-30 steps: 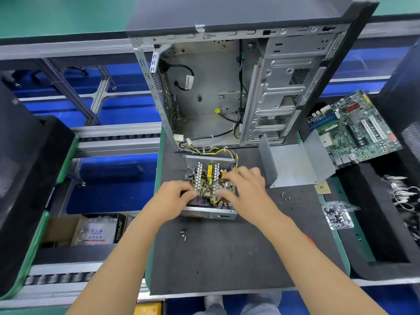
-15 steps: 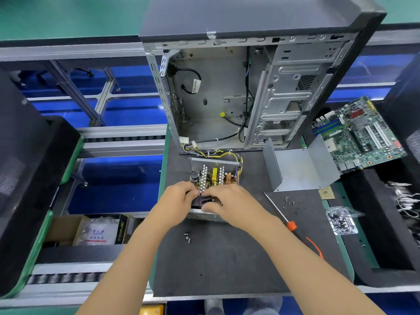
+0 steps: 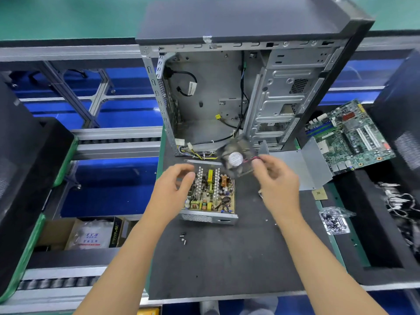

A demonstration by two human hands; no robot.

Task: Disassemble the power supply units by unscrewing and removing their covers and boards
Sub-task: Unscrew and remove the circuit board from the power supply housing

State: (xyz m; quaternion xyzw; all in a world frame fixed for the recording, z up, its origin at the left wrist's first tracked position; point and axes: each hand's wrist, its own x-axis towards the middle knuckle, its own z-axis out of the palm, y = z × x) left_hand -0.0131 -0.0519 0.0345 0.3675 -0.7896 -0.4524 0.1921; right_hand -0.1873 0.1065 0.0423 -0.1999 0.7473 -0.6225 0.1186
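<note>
Head view shows the power supply unit [image 3: 210, 196] on the dark bench [image 3: 227, 258], cover off, its board [image 3: 211, 192] exposed inside the open metal tray, whose perforated near wall faces the person. The right hand [image 3: 276, 180] pinches the fan [image 3: 237, 159] by its right edge, fingers curled on it, and holds it in the air just far-right of the unit; the fan is motion-blurred, and its red and black lead [image 3: 252, 158] shows at the fingertips. Whether that lead is attached to the board I cannot tell. The left hand [image 3: 173, 189] hovers over the unit's left edge with fingers loosely spread, gripping nothing, though it may brush the tray wall.

What the next move turns on, as I judge it: the board lies below and to the near-left of the fan, with its long axis running near to far, and the left hand is much the nearer to it. The removed cover [image 3: 302, 167] lies to the right, beside the open computer case [image 3: 227, 98]. Loose screws [image 3: 183, 238] sit on the bench near the unit's near-left corner.
</note>
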